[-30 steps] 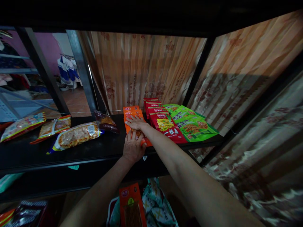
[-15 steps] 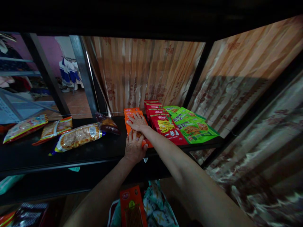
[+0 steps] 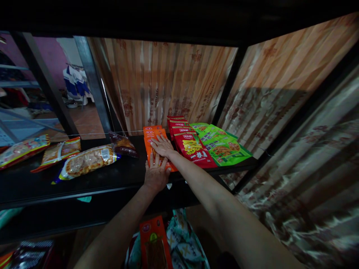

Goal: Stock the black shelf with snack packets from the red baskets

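Orange packets (image 3: 153, 131) run 12-to-6 under both palms. My right hand (image 3: 162, 146) lies flat at 12, my left hand (image 3: 156, 175) flat at 6, fingers spread, gripping nothing

Bare black shelf (image 3: 123, 173) open between the orange packets (image 3: 153, 135) and the dark packet (image 3: 123, 145), wide enough for a hand to pass. Hemmed on the right by red packets (image 3: 190, 144) touching the orange row, then green ones (image 3: 221, 144). Closed behind by the curtain (image 3: 165, 82), overhead by the dark upper shelf (image 3: 168, 18)
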Motion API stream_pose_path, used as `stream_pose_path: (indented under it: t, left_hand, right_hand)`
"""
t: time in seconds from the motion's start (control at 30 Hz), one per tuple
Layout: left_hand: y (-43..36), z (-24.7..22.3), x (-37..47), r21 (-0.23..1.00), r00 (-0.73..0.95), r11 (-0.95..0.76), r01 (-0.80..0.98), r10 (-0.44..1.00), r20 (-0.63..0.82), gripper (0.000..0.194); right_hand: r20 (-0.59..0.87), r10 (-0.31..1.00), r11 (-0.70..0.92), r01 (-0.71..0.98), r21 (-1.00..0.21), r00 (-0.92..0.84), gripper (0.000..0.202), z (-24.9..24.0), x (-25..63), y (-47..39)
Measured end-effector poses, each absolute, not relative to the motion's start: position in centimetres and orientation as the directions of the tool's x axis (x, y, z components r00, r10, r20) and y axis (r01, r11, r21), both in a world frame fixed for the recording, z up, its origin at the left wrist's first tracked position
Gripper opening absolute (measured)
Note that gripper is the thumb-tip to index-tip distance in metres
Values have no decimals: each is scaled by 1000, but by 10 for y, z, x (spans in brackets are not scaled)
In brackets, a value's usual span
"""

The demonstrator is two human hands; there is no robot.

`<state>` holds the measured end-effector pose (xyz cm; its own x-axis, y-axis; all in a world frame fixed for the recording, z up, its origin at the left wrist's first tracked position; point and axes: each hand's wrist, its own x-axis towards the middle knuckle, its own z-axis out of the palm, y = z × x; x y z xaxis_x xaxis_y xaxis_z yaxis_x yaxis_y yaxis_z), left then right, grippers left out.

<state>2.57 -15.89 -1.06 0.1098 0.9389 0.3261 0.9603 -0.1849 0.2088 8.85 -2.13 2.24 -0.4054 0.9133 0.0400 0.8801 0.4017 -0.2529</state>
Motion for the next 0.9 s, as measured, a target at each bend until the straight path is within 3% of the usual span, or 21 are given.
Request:
stream_pose_path:
  t: [0.13, 0.37, 0.67, 0.9]
  left_hand:
    - [-159, -10, 25, 203, 118, -184, 962, 947, 299, 53]
    - [-162, -7, 27, 206, 110, -166, 964, 960, 256, 53]
    - [-161, -10, 28, 188, 118, -165, 968, 963, 242, 54]
    - [-163, -1, 26, 243, 79, -119, 963, 982, 170, 56]
  right_hand:
    - [-9, 909, 401, 880, -254, -417, 58, 23, 88, -21]
    - [89, 891, 451, 852, -265, -444, 56, 27, 91, -32]
    - [-17, 890, 434, 859, -271, -455, 56, 24, 92, -35]
    - [171, 901, 433, 845, -314, -398, 57, 29, 96, -39]
